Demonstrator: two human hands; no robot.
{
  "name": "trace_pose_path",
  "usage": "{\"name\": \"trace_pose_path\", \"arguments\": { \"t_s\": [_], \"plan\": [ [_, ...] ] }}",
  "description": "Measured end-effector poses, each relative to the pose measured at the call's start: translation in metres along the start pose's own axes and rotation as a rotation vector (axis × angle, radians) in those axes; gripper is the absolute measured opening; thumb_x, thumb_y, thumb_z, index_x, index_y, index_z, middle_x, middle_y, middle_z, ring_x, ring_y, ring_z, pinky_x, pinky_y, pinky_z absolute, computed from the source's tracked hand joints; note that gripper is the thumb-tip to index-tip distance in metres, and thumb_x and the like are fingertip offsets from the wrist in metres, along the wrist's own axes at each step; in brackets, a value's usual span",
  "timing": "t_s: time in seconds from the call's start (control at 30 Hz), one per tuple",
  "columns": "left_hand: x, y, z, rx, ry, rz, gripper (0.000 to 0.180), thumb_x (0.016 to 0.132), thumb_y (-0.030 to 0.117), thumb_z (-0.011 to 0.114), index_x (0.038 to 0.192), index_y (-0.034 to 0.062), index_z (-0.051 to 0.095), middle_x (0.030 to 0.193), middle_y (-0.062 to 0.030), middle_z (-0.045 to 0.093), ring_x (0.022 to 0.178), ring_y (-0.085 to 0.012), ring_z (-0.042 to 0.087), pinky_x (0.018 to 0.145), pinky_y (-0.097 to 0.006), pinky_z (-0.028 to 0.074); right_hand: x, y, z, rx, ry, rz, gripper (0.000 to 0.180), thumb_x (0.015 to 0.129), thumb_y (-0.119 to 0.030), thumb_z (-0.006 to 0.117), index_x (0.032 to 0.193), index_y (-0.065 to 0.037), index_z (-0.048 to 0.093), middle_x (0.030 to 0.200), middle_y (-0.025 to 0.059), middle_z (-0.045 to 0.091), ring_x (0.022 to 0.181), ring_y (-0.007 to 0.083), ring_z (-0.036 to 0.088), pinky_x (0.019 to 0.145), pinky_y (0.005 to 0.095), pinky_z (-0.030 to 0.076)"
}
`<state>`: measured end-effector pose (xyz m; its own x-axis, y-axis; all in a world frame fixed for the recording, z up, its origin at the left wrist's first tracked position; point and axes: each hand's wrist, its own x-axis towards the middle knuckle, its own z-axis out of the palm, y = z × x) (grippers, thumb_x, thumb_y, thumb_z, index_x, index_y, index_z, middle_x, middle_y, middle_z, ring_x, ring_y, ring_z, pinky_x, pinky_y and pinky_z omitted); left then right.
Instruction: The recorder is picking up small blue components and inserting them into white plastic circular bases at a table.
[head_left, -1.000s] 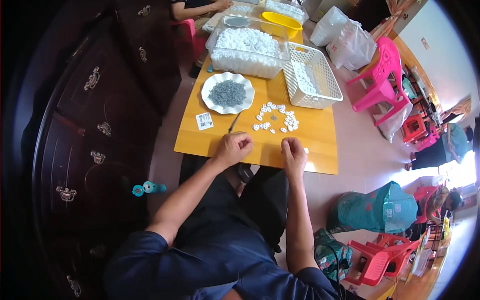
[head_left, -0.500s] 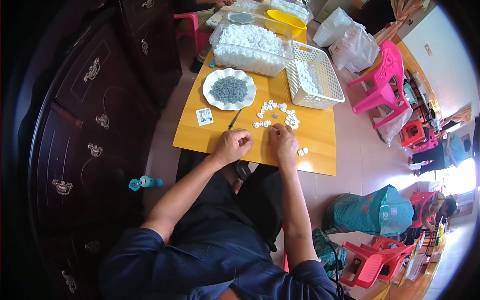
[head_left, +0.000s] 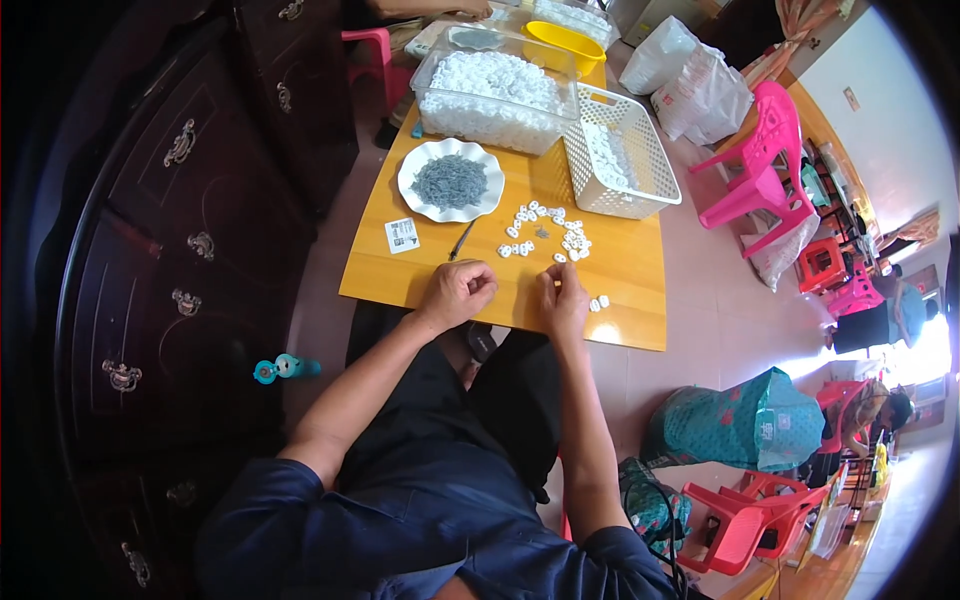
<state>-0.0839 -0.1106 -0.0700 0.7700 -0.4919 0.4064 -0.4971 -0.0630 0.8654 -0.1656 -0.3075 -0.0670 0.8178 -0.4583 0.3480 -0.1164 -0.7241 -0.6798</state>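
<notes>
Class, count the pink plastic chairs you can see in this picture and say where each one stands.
2: one pink chair stands right of the yellow table; a second pink chair stands at its far left corner. Others may be hidden.

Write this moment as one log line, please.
left hand: curled, resting on yellow table | right hand: fingers pinched near small white pieces | plate of grey bits behind
</notes>
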Motion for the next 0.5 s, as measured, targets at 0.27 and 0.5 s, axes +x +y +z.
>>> {"name": "trace_pose_path", "arguments": {
  "t_s": [0.27,0.5],
  "plan": [
    [-0.002,0.024,0.004,-0.023,-0.075,-0.086,0.009,0.088,0.006,0.07,0.083,-0.0009,0.067,0.07,-0.0076,0.067,0.06,-0.0129,0.063,0.058,-0.029,0.05,-0.058,0.0,-0.019,0.381,0.055,0.117,0.012,0.096,-0.006,0.067,0.106,0.001,0.069,0.094,0.0139,0.073,0.084,0.0224,0.072,0.077,0.0324,0.055],
    [0.006,0.037,0.031,-0.103,-0.172,-0.043,0.01,0.089,0.008,0.069,0.087,-0.002,0.068,0.07,-0.0086,0.069,0.062,-0.0128,0.065,0.059,-0.029,0.051,-0.058,0.003,-0.021,0.411,0.052,0.071,0.015,0.097,-0.003,0.064,0.109,0.001,0.071,0.101,0.0152,0.073,0.091,0.0251,0.072,0.083,0.033,0.055]
  ]
}}
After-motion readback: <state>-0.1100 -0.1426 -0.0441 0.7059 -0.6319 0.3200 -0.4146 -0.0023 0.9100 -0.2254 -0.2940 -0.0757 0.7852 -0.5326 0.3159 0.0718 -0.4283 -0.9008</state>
